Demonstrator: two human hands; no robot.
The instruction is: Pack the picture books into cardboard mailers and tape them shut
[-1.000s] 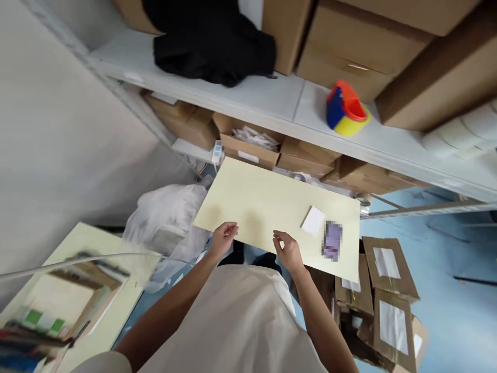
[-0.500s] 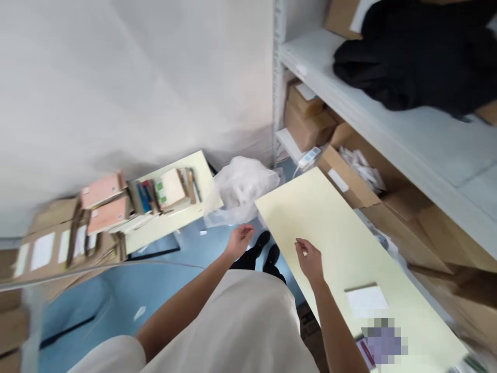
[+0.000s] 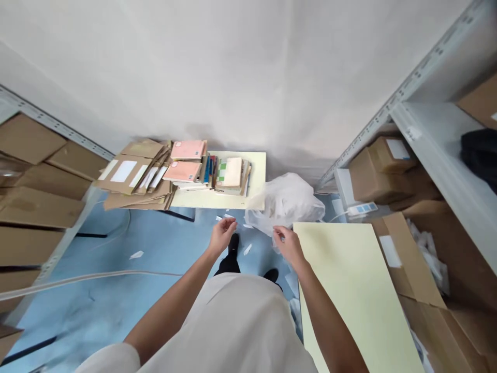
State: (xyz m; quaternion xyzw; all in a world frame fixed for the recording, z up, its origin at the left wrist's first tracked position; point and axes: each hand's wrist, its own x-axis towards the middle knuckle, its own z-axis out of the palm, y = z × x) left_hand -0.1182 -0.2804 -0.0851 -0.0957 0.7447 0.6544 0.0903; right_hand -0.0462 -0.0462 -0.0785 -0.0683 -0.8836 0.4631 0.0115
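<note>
Forearms (image 3: 171, 303) reach out past a loose white shirt (image 3: 240, 321), ending in two idle hands, held apart in front of the body as though simply free. The left hand (image 3: 222, 235) hangs above the blue floor (image 3: 101, 295), fingers loosely bent with nothing visible in them; the right hand (image 3: 288, 244) is just as relaxed and bare, beside the corner of a pale yellow tabletop (image 3: 353, 295). Just beyond the right fingertips sits a translucent plastic bag (image 3: 291, 199), its lower edge overlapping them in my view, though I cannot tell whether they touch; from the left fingers it lies ahead and to the right, apart. Farther off, a second yellow table (image 3: 258, 168) carries pink-covered books (image 3: 184, 171) and flattened cardboard (image 3: 124, 173), probably piled close together to save room against the pale wall (image 3: 248, 67).
</note>
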